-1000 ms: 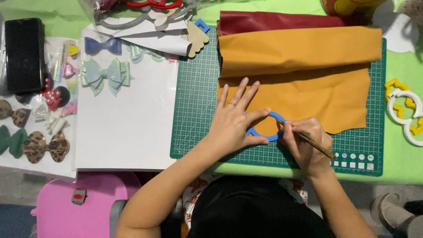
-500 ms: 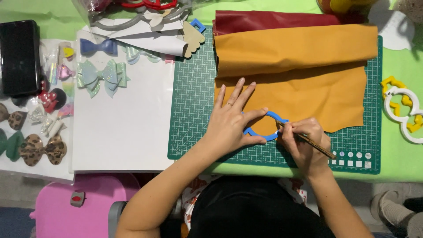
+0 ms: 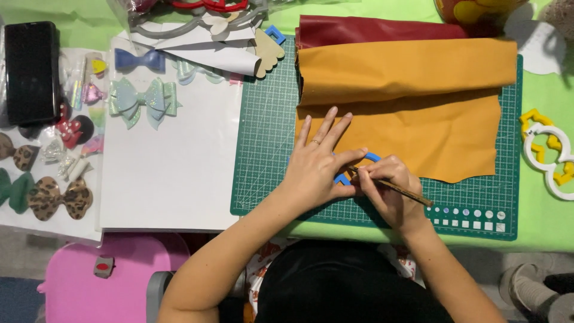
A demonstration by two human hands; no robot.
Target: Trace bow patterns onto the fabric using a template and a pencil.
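Note:
My left hand (image 3: 318, 164) presses flat on a blue plastic template (image 3: 372, 158) that lies on the lower left corner of a mustard-yellow leatherette sheet (image 3: 418, 113). My right hand (image 3: 388, 191) grips a thin brown pencil (image 3: 399, 188), its tip at the template's edge beside my left thumb. The sheet rests on a green cutting mat (image 3: 263, 137). Most of the template is hidden under my hands.
A dark red sheet (image 3: 371, 29) lies behind the yellow one. Left of the mat is a white board (image 3: 173, 167) with several finished bows (image 3: 140, 98). A black phone (image 3: 31, 72) sits far left. Yellow and white templates (image 3: 547, 152) lie at right.
My right hand with the pencil has shifted slightly left along the template's edge, closer to my left thumb. My left hand stays pressed in place.

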